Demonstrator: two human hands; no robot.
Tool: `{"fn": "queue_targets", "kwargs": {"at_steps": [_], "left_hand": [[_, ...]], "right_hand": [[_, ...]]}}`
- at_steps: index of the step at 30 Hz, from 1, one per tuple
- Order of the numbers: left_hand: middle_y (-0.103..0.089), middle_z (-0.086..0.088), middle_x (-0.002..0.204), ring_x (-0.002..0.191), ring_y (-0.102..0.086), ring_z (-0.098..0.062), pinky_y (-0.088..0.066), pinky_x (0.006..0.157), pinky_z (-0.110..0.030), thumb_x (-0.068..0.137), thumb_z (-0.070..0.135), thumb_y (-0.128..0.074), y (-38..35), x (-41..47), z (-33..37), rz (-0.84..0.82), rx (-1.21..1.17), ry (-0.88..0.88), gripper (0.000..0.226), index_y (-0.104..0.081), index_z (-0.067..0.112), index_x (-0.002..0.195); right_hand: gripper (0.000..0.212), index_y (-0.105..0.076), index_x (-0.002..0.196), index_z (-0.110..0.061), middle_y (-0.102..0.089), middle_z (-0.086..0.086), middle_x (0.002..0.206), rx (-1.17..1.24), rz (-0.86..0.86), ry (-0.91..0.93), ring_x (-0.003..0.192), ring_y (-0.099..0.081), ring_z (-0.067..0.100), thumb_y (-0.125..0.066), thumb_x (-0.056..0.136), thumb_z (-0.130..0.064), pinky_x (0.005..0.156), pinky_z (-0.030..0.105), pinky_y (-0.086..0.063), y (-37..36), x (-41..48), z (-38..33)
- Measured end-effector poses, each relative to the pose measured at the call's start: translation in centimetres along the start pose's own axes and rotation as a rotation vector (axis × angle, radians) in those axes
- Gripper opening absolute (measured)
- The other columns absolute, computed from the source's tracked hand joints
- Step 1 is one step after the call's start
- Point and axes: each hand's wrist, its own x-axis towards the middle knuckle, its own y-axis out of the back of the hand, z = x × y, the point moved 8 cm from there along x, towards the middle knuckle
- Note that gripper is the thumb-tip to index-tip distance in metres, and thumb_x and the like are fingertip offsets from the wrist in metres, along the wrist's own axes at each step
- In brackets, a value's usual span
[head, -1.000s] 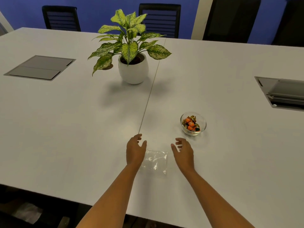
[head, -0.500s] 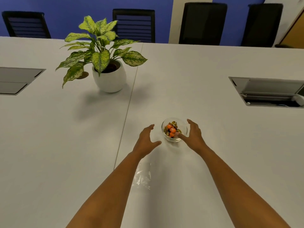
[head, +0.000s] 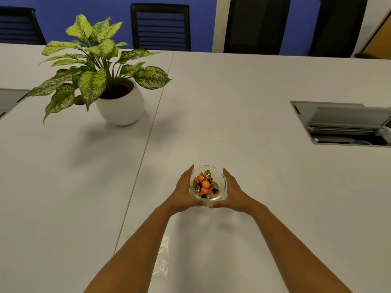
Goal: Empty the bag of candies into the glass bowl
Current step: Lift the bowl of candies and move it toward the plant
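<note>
A small glass bowl (head: 220, 176) stands on the white table (head: 264, 187) in front of me, holding several orange and gold wrapped candies (head: 204, 184). My left hand (head: 183, 193) cups the bowl's left side and my right hand (head: 233, 192) cups its right side, thumbs meeting at the near rim. The clear plastic bag (head: 164, 256) lies flat and empty on the table nearer to me, partly hidden under my left forearm.
A potted plant in a white pot (head: 120, 106) stands at the back left. A recessed cable box (head: 342, 123) with its lid up sits at the right, another (head: 8, 98) at the far left edge. Black chairs (head: 160, 28) line the far side.
Both hands left the empty bag, reached forward to the bowl and closed around its sides. The view shifted forward, so the bag now lies low under my left forearm.
</note>
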Motion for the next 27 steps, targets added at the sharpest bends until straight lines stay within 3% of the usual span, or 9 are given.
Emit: {"fn": "queue_targets", "kwargs": {"at_steps": [10,14,18,20,25,27], "left_hand": [[-0.011,-0.001,0.156,0.131,-0.022,-0.005,-0.036,0.092,-0.007,0.059,0.013,-0.087,-1.3,1.6,-1.3,-0.074,-0.073,0.051,0.126,0.004,0.028,0.145],[-0.011,-0.003,0.156,0.138,-0.025,-0.016,-0.038,0.096,-0.019,0.060,0.014,-0.086,-1.5,1.9,-2.1,-0.089,-0.087,0.086,0.123,0.000,0.023,0.147],[-0.016,-0.003,0.155,0.129,-0.029,-0.009,-0.040,0.096,-0.020,0.057,0.015,-0.088,-1.1,2.1,-2.1,-0.103,-0.088,0.089,0.120,-0.007,0.021,0.146],[-0.017,-0.004,0.154,0.133,-0.030,-0.013,-0.040,0.096,-0.020,0.057,0.015,-0.088,-0.5,2.3,-2.0,-0.097,-0.088,0.086,0.119,-0.009,0.021,0.146],[-0.027,-0.005,0.151,0.134,-0.036,-0.020,-0.044,0.103,-0.032,0.054,0.016,-0.089,3.4,3.5,-0.7,-0.035,-0.114,0.044,0.115,-0.017,0.021,0.144],[-0.032,-0.004,0.147,0.129,-0.040,-0.017,-0.047,0.099,-0.028,0.052,0.015,-0.090,5.7,4.3,-0.2,0.008,-0.111,0.021,0.112,-0.023,0.021,0.141]], "right_hand": [[0.130,-0.001,0.148,-0.027,-0.017,0.000,0.155,0.187,-0.016,0.053,0.141,-0.025,0.019,-0.090,0.054,-0.028,0.110,0.030,-0.035,-0.7,0.8,0.7],[0.121,-0.012,0.144,-0.029,-0.027,-0.003,0.148,0.241,0.045,0.075,0.131,-0.035,0.012,-0.091,0.053,-0.024,0.085,0.005,-0.043,-0.5,0.9,0.6],[0.115,-0.019,0.141,-0.028,-0.033,-0.005,0.143,0.277,0.076,0.080,0.128,-0.039,0.012,-0.092,0.052,-0.020,0.083,0.006,-0.044,-0.4,0.8,0.2],[0.113,-0.020,0.142,-0.026,-0.035,-0.006,0.141,0.275,0.072,0.083,0.125,-0.040,0.009,-0.091,0.054,-0.018,0.080,0.003,-0.044,-0.2,0.9,-0.6],[0.101,-0.026,0.128,-0.037,-0.039,-0.029,0.119,0.292,0.030,0.129,0.102,-0.047,-0.019,-0.089,0.056,-0.007,0.070,-0.003,-0.044,0.3,3.0,-4.3],[0.099,-0.025,0.127,-0.036,-0.039,-0.030,0.116,0.292,0.006,0.149,0.098,-0.048,-0.022,-0.087,0.057,-0.003,0.069,-0.004,-0.043,0.4,4.6,-6.2]]}}
